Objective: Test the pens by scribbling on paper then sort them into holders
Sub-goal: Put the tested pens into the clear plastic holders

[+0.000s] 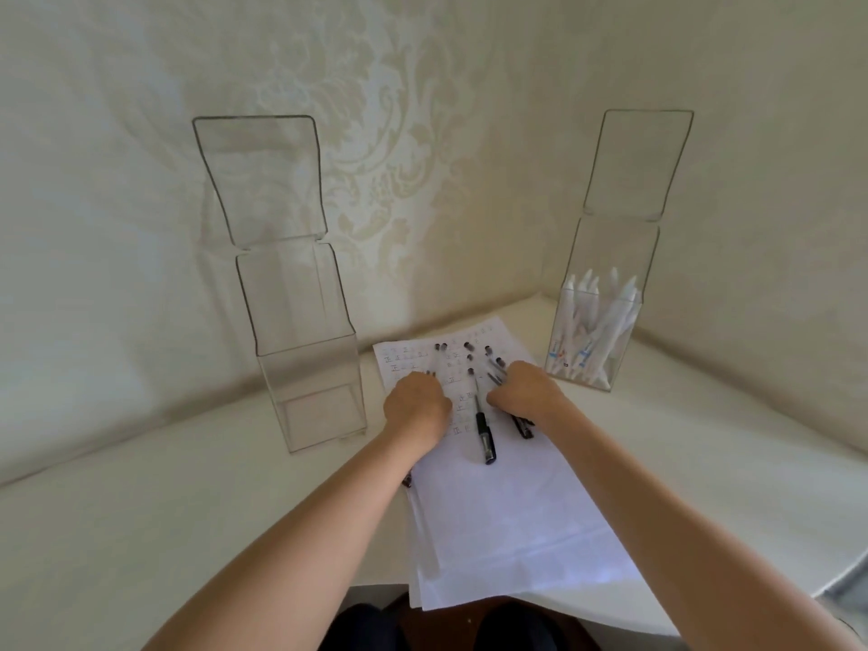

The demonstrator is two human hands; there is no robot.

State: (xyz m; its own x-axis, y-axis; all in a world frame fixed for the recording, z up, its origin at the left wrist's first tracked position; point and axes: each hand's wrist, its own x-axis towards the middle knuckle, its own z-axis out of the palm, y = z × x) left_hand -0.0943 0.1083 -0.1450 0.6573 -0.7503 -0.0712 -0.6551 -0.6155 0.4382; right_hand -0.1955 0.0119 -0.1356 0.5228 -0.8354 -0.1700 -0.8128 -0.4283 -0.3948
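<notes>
While the left hand (415, 406) and the right hand (526, 392) are being held knuckles-up on the paper (493, 509), their fingers are being curled downward out of view, so it cannot be told whether anything is being pinched. Dark pen barrels (522, 427) are being covered by the right hand, and one black pen (484, 429) is lying loose between the two hands, its tip pointing away. Beyond the fingers, what look like small dark caps (467, 345) are lying scattered over the written rows at the far end of the sheet. The step in hand is being judged as gathering the black pens. It is probably being done best when one pen is being lifted at a time and the sheet is being pinned against sliding. The left holder (300, 293) is standing empty, well apart to the left. The right holder (620, 213) is being occupied by white pens (606, 317), so the black ones are likely being meant for the left.
</notes>
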